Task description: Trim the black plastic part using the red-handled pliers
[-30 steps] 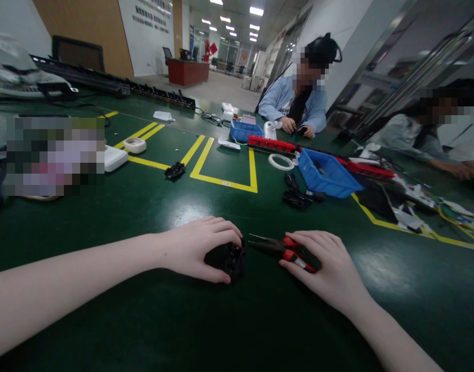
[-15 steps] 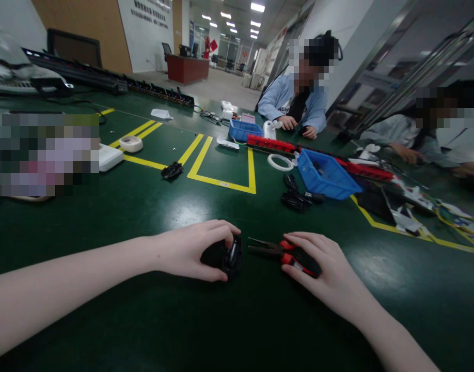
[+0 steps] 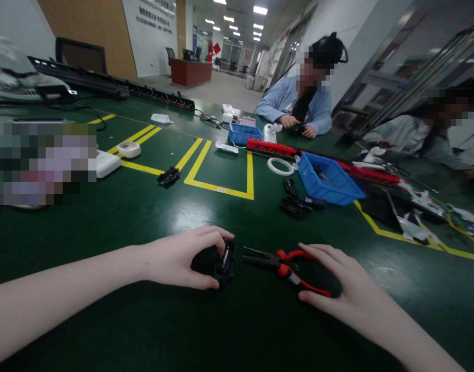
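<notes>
Between the thumb and fingers of my left hand (image 3: 190, 258) is a small black part (image 3: 226, 262), held low over the green table. To its right, red-handled pliers (image 3: 283, 262) point their dark jaws at the part, with a gap between. The jaws are slightly apart and the handles are spread. My right hand (image 3: 347, 279) is around the handle ends, thumb at the lower handle and fingers at the upper one.
Several black parts (image 3: 295, 205) lie before a blue bin (image 3: 330, 178). Another black part (image 3: 169, 176) sits near yellow tape lines. A tape roll (image 3: 129, 150) and white ring (image 3: 280, 166) lie farther back. Two people sit across the table.
The pliers' handles have spread wider and my right hand has moved right and slightly down with them. My left hand and the black part appear slightly farther left and lower.
</notes>
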The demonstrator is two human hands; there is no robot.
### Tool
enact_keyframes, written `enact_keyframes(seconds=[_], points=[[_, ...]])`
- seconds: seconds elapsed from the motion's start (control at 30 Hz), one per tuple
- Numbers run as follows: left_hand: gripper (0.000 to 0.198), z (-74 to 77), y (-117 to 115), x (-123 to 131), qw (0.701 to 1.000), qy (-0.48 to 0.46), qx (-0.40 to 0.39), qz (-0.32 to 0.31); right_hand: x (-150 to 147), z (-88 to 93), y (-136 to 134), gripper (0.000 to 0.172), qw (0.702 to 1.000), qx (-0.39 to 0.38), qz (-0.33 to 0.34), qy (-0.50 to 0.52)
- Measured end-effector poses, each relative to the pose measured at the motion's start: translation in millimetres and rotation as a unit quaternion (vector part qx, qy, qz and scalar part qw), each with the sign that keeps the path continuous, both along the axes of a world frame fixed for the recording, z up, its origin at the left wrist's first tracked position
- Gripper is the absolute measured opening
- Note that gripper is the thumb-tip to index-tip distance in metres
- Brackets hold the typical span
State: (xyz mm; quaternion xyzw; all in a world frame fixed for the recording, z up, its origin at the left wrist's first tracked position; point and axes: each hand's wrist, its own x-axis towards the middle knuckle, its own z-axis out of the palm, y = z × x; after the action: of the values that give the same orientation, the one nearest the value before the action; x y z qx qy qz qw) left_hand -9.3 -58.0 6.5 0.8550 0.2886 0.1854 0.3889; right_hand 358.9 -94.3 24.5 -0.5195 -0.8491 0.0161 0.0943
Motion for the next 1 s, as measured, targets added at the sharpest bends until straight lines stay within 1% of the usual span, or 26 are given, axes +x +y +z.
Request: enact_keyframes(seconds=[0.1,0.17,0.27,0.33,0.43,0.5,0.57,0.67,0.73,0.8,0.9,1.0], points=[[0.032,1.6,0,0,1.000,0.008,0.004,-0.014,-3,-0.2,0,0.074,1.000,-0.018,-0.001,0.008],[0.031,4.0,-1,1,1.000,0.014,0.009,-0.016,-7,1.8,-1,0.072,0.999,-0.029,-0.011,0.014],[0.030,7.5,-3,1,1.000,0.019,0.022,-0.010,-15,5.9,-4,0.065,0.999,-0.037,-0.027,0.022],[0.030,8.7,-4,1,0.999,0.022,0.032,-0.016,-20,7.4,-5,0.061,0.999,-0.031,-0.023,0.036],[0.031,7.5,-4,0,0.998,0.012,0.052,-0.028,-24,6.5,-5,0.054,0.998,-0.015,-0.011,0.067],[0.032,5.6,-4,-1,0.997,0.006,0.064,-0.034,-25,4.6,-4,0.049,0.996,-0.005,-0.016,0.088],[0.033,3.8,-4,-2,0.997,0.007,0.069,-0.036,-26,2.7,-2,0.042,0.994,0.003,-0.033,0.108],[0.033,2.4,-5,-4,0.997,0.009,0.067,-0.037,-30,-0.7,2,0.037,0.986,0.000,-0.072,0.147],[0.033,1.8,-5,-4,0.997,0.008,0.064,-0.036,-33,-4.9,7,0.038,0.975,0.030,-0.113,0.187],[0.032,1.0,-5,-3,0.997,0.005,0.062,-0.036,-34,-10.9,12,0.041,0.955,0.048,-0.147,0.253],[0.031,-0.7,-4,-2,0.998,-0.004,0.061,-0.034,-30,-21.3,22,0.048,0.946,0.076,-0.171,0.265],[0.031,-1.9,-4,-1,0.997,-0.016,0.068,-0.027,-23,-29.8,32,0.050,0.946,0.109,-0.184,0.245]])
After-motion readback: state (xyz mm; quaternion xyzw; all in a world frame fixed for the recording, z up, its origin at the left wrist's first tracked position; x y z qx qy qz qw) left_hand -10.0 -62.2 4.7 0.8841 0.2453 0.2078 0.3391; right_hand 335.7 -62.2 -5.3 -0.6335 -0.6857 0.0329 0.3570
